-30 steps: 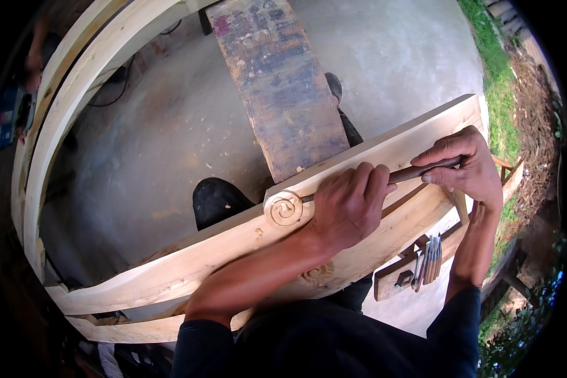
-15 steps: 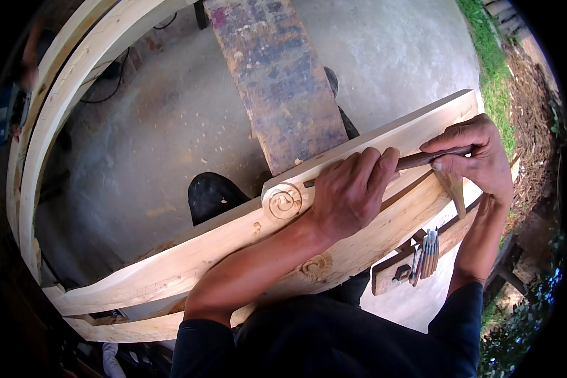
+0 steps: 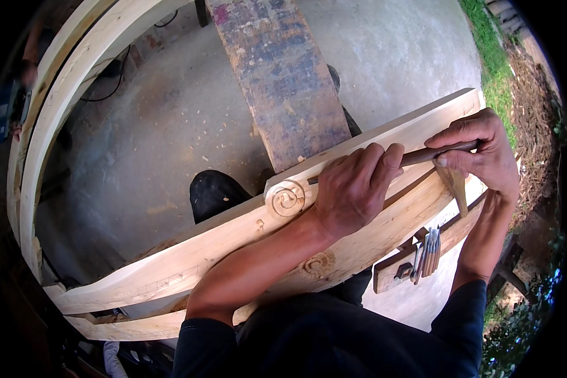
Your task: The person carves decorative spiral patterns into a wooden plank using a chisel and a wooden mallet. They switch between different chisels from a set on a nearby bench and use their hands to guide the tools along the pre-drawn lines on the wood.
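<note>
A long pale wooden beam (image 3: pixel 157 264) runs diagonally in front of me, with a carved spiral (image 3: pixel 288 199) on its face. My left hand (image 3: pixel 354 194) is wrapped round the lower part of a carving chisel (image 3: pixel 420 156), its forearm lying across the beam. The chisel's metal end shows just right of the spiral. My right hand (image 3: pixel 496 151) grips the back of the dark wooden handle between thumb and fingers. Nearer to me, a second beam bears a rougher carved rosette (image 3: pixel 316 263), partly beside my left forearm.
Several chisels (image 3: pixel 431 253) stand in a wooden holder at the lower right. A worn plank (image 3: pixel 283 82) extends away beyond the beam. Curved wooden pieces (image 3: pixel 41 138) rise at the left, with another person's hand (image 3: pixel 28 74) behind them. Wood chips dot the concrete floor.
The view has shifted slightly. My right hand has moved a little to the right and up along with the chisel; both hands keep their hold.
</note>
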### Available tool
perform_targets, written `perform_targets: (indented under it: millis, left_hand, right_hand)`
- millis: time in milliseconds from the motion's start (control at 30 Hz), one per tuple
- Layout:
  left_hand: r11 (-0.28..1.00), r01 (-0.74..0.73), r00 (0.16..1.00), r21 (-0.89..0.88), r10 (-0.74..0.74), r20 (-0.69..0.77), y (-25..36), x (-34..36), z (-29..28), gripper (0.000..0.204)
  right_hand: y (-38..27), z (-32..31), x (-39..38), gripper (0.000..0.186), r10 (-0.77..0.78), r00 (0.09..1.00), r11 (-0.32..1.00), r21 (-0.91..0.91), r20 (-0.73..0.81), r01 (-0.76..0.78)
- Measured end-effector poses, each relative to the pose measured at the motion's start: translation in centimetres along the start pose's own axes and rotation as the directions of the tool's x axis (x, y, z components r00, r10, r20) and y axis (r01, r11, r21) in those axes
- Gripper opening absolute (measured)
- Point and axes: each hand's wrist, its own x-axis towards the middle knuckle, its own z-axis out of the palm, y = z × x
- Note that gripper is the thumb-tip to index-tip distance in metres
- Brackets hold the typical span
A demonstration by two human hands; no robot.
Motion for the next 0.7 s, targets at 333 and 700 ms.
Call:
perform_targets:
  millis: [333,700]
  left_hand:
    - [0.999,0.044,0.997,-0.008,-0.045,-0.06,0.0,0.6,-0.1,0.041]
    - [0.992,0.129,0.991,0.007,-0.129,-0.041,0.2,0.8,0.1,0.033]
  right_hand:
    - [-1.0,-0.8,2.2,0.02,-0.098,0.994,0.995,-0.012,0.057,0.099]
    - [1.3,-1.3,3.7,0.019,-0.074,0.994,0.997,0.009,0.081,0.074]
